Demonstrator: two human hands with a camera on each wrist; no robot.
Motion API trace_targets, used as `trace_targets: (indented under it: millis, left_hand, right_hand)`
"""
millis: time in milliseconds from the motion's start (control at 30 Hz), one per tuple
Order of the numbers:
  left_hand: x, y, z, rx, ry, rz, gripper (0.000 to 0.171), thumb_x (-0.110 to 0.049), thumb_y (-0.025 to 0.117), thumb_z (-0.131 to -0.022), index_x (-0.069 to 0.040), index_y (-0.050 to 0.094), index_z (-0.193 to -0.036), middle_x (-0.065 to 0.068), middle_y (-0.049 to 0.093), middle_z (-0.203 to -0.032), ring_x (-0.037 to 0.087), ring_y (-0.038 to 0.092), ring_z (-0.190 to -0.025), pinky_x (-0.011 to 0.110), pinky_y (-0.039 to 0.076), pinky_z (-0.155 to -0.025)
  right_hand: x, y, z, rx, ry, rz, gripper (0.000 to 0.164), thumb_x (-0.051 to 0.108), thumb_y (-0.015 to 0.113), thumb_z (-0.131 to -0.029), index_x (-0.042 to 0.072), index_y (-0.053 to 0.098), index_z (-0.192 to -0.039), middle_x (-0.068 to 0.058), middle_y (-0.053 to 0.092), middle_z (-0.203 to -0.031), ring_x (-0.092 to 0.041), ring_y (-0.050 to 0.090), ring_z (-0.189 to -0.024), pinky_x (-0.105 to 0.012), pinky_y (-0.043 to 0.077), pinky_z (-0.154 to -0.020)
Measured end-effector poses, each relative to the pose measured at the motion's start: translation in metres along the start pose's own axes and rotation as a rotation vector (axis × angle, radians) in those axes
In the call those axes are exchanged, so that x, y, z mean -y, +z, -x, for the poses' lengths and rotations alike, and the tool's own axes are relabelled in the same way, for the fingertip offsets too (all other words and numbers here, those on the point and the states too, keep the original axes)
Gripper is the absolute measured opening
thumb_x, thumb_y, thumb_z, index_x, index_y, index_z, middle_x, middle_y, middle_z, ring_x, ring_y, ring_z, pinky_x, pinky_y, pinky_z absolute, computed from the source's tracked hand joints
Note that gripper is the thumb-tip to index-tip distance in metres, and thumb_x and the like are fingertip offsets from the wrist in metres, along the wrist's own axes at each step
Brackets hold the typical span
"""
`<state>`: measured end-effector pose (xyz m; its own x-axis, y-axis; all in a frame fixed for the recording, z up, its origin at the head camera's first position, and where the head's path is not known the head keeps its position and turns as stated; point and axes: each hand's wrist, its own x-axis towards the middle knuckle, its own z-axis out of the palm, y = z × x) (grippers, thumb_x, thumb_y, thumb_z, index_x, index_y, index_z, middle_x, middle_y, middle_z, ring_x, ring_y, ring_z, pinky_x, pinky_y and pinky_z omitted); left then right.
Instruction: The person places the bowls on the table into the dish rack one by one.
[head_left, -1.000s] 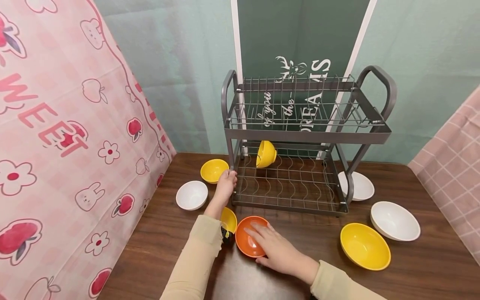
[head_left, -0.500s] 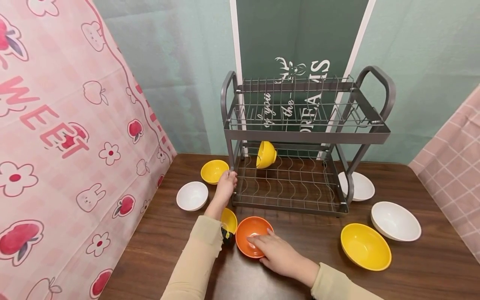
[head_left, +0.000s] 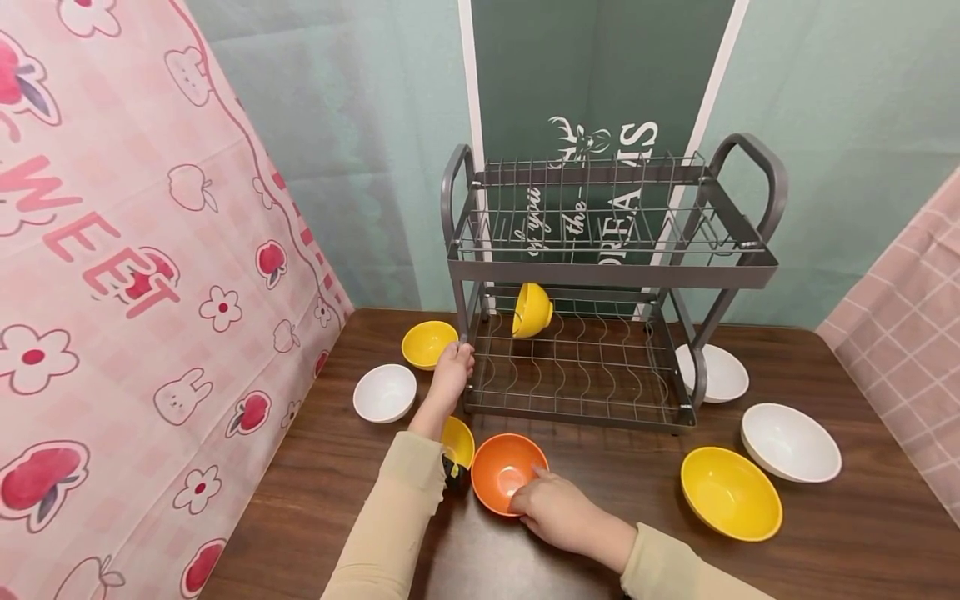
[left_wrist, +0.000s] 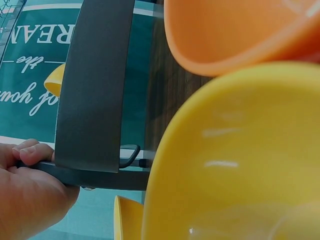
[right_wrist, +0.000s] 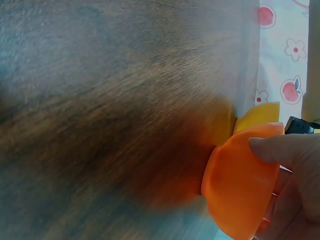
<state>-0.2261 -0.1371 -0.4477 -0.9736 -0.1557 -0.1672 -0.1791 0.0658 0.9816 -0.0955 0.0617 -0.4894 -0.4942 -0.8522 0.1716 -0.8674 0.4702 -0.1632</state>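
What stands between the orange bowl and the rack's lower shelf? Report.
Only the lower front rail of the rack crosses that path; no other bowl does. The right hand grips the orange bowl; the left hand holds the rack's side.

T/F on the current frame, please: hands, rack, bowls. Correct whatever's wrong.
1. The left hand grips the rack. True.
2. The right hand holds a white bowl. False: it grips the orange bowl.
3. The orange bowl is upside down. False: its opening faces up.
4. The lower-tier bowl is yellow. True.
5. That bowl stands upright. False: it is tipped on its side.
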Motion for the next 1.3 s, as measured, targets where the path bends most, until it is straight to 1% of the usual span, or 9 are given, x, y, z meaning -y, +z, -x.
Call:
trace_targets:
  millis: [33,133,267,467,700,900,1133,1200,1300]
  left_hand:
    - [0.000,0.000,0.000,0.001,0.000,-0.002,0.020,-0.020,0.036,-0.101,-0.003,0.047,-0.106,0.002,0.039,-0.079,0.016,0.041,-0.078,0.028,0.038,-0.078]
    - [0.000,0.000,0.000,0.002,-0.001,-0.006,0.021,-0.020,0.036,-0.101,-0.002,0.047,-0.106,0.002,0.039,-0.079,0.017,0.041,-0.080,0.030,0.039,-0.081]
    - [-0.001,0.000,-0.001,0.005,-0.007,-0.011,0.022,-0.020,0.036,-0.101,-0.003,0.047,-0.107,0.002,0.039,-0.080,0.017,0.041,-0.080,0.030,0.038,-0.081]
    - [-0.001,0.000,0.000,0.011,-0.003,-0.016,0.022,-0.021,0.035,-0.101,-0.003,0.047,-0.108,0.001,0.038,-0.079,0.016,0.040,-0.078,0.028,0.037,-0.078]
    - [0.000,-0.001,-0.001,0.017,-0.005,-0.019,0.022,-0.021,0.036,-0.101,-0.003,0.047,-0.107,0.002,0.038,-0.079,0.016,0.040,-0.078,0.028,0.036,-0.078]
    - [0.002,-0.001,-0.002,0.012,-0.010,-0.017,0.022,-0.021,0.036,-0.101,-0.003,0.047,-0.107,0.002,0.039,-0.079,0.017,0.040,-0.078,0.028,0.036,-0.076]
    - [0.003,-0.002,0.000,0.014,-0.007,-0.008,0.023,-0.021,0.036,-0.101,-0.002,0.047,-0.109,0.002,0.039,-0.080,0.017,0.041,-0.081,0.030,0.039,-0.081]
    - [0.003,-0.001,0.000,0.013,0.002,-0.007,0.022,-0.020,0.036,-0.101,-0.002,0.047,-0.108,0.002,0.039,-0.079,0.016,0.041,-0.079,0.029,0.039,-0.080]
    - [0.004,-0.001,-0.001,0.017,0.034,0.021,0.020,-0.018,0.036,-0.101,-0.001,0.047,-0.104,0.000,0.037,-0.074,0.015,0.039,-0.073,0.027,0.038,-0.075]
  right_hand:
    - [0.000,0.000,0.000,0.002,-0.002,0.007,0.013,0.013,0.070,-0.076,0.022,0.071,-0.085,0.013,0.070,-0.084,-0.002,0.065,-0.087,-0.049,0.048,-0.088]
    - [-0.001,0.002,0.000,-0.008,-0.011,0.031,0.011,0.015,0.070,-0.076,0.023,0.071,-0.083,0.014,0.069,-0.081,-0.002,0.064,-0.080,-0.037,0.051,-0.080]
    - [-0.003,0.002,0.000,-0.042,-0.024,0.060,0.008,0.017,0.071,-0.074,0.025,0.068,-0.075,0.014,0.066,-0.070,-0.003,0.060,-0.066,-0.025,0.044,-0.063]
    - [-0.003,0.000,-0.001,-0.087,-0.028,0.100,0.013,0.019,0.070,-0.074,0.024,0.062,-0.066,0.014,0.060,-0.060,-0.005,0.058,-0.057,-0.025,0.043,-0.057]
    - [-0.005,-0.003,-0.001,-0.134,-0.026,0.098,0.019,0.019,0.071,-0.073,0.024,0.056,-0.063,0.014,0.056,-0.056,-0.005,0.055,-0.053,-0.024,0.040,-0.052]
    - [-0.005,-0.007,0.003,-0.127,-0.001,0.098,0.021,0.021,0.071,-0.076,0.023,0.054,-0.063,0.015,0.056,-0.056,-0.006,0.055,-0.054,-0.025,0.042,-0.054]
    - [-0.005,-0.017,0.006,-0.188,-0.001,0.101,0.024,0.017,0.071,-0.073,0.022,0.051,-0.061,0.014,0.056,-0.057,-0.004,0.055,-0.056,-0.024,0.043,-0.057]
    - [-0.005,-0.019,0.008,-0.202,0.003,0.094,0.024,0.016,0.072,-0.072,0.021,0.051,-0.062,0.014,0.056,-0.057,-0.004,0.055,-0.056,-0.024,0.043,-0.058]
    - [-0.005,-0.023,0.009,-0.219,0.014,0.078,0.024,0.015,0.073,-0.071,0.021,0.052,-0.062,0.014,0.056,-0.058,-0.003,0.054,-0.056,-0.024,0.043,-0.058]
